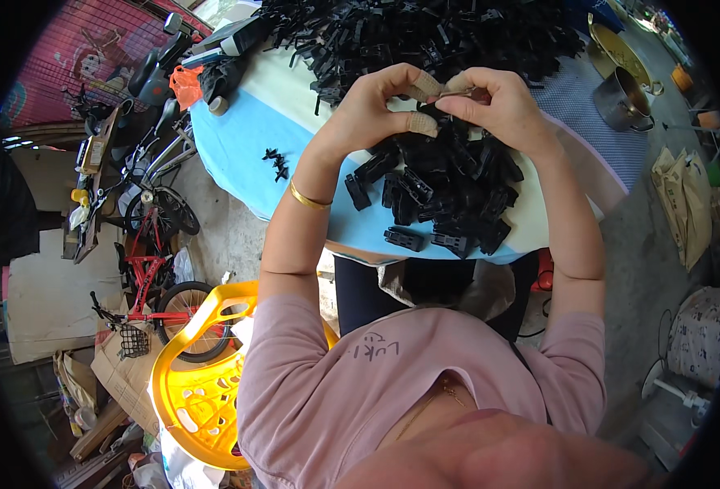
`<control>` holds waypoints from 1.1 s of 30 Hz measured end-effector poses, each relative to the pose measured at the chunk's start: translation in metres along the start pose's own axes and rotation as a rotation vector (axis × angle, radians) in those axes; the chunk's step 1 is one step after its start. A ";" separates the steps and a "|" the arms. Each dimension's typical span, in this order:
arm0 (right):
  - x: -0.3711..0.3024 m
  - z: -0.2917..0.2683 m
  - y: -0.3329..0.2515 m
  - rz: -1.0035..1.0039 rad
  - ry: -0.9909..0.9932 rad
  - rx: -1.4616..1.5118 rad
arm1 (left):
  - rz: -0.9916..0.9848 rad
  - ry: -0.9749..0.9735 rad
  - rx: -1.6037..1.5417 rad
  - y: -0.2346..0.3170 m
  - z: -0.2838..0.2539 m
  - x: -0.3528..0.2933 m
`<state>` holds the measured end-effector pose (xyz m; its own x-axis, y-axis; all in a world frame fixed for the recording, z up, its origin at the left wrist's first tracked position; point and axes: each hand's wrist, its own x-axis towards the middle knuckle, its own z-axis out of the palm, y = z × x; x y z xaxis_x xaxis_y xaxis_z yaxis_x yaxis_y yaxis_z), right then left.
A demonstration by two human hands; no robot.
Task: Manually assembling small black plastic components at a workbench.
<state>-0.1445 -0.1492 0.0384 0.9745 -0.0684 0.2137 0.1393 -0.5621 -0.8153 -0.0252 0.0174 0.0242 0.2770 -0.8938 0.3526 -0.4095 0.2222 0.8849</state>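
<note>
My left hand (362, 112) is raised over the far part of a heap of black plastic parts (450, 179), with beige tape around its thumb and forefinger tips. Its thumb stands apart from its forefinger, and nothing shows between them. At the left forefinger's tip, my right hand (502, 104) pinches with thumb and forefinger. Tape wraps the right forefinger too. Whether the pinch holds loose tape, the left fingertip or a small part, I cannot make out. The black parts below look like small clip-like housings, lying loose near the table's front edge.
A much larger pile of black parts (425, 37) covers the table's far side. Several tiny black pieces (277, 163) lie on the blue tablecloth (246, 134) at left. A metal pot (622, 99) stands at right. A yellow plastic chair (185, 391) and a red bicycle (144, 277) are at left.
</note>
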 end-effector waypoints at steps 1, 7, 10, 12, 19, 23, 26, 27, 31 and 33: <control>0.001 0.001 -0.001 -0.023 0.038 -0.008 | 0.035 0.068 0.198 0.001 0.002 0.000; 0.003 0.003 0.007 -0.092 0.143 0.087 | 0.053 0.199 0.214 0.000 0.018 0.000; 0.003 0.007 0.002 -0.154 0.212 0.248 | 0.045 0.175 -0.038 -0.004 0.016 -0.002; 0.001 0.004 0.003 -0.221 0.237 0.326 | 0.045 0.214 -0.137 -0.006 0.018 -0.001; -0.004 0.015 -0.003 -0.186 0.255 0.128 | 0.064 0.391 -0.121 -0.002 0.026 0.000; -0.004 0.016 -0.004 -0.176 0.237 0.145 | 0.111 0.433 -0.080 -0.004 0.030 0.000; -0.003 0.015 -0.005 -0.193 0.236 0.122 | 0.141 0.452 0.077 -0.002 0.030 0.000; -0.003 0.015 -0.006 -0.195 0.238 0.122 | 0.142 0.452 0.079 -0.001 0.031 0.000; -0.004 0.016 -0.006 -0.157 0.250 0.146 | 0.208 0.488 0.338 0.001 0.034 0.001; -0.004 0.017 -0.006 -0.142 0.255 0.152 | 0.210 0.483 0.340 -0.001 0.034 0.000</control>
<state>-0.1461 -0.1313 0.0331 0.8709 -0.2130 0.4429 0.3138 -0.4526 -0.8347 -0.0546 0.0043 0.0130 0.4894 -0.5502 0.6766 -0.7296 0.1667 0.6633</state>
